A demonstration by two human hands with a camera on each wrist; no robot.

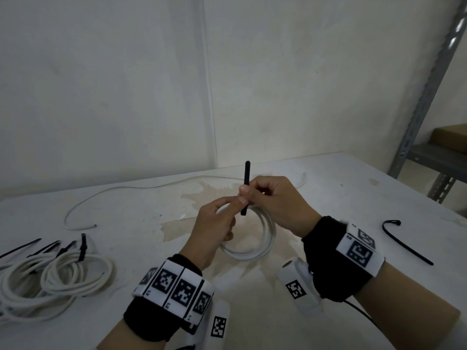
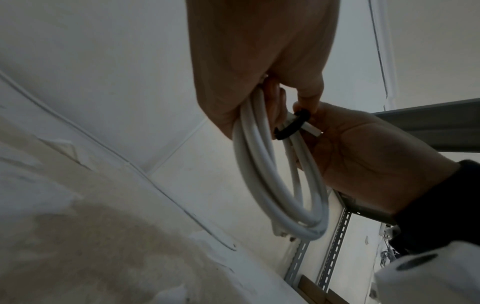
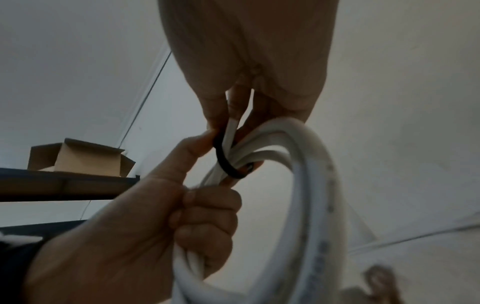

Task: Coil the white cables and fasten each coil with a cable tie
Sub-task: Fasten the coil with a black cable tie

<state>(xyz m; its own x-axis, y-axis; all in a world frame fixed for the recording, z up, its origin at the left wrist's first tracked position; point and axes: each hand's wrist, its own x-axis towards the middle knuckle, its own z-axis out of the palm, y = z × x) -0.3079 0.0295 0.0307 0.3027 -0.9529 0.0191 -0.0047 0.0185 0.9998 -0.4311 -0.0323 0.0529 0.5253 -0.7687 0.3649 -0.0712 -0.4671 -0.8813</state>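
At the far left of the table (image 1: 328, 223), several finished white coils (image 1: 58, 279) lie in a heap, each bound with a black tie, with loose black cable ties (image 1: 30, 247) fanned out just behind them. Farther back, one uncoiled white cable (image 1: 121, 188) runs across the tabletop toward the wall. At centre, the left hand (image 1: 214, 228) is held above the table with its fingers curled round the near-left side of the white coil (image 1: 257, 248); the right wrist view shows the fist closed on the bundled strands, thumb extended up to the tie. A black cable tie (image 1: 246, 188) is looped round the strands at the top of the coil, its free end standing nearly upright between the two hands. The right hand (image 1: 280, 203) pinches this tie between thumb and fingertips, with the remaining fingers bent against the coil; the loop is not drawn tight. The coil hangs clear of the tabletop. To the right, a single black cable tie (image 1: 404, 245) lies on the table, well apart from the hands. At the far right stands a metal shelf (image 1: 424, 102) carrying a cardboard box (image 1: 452, 137).
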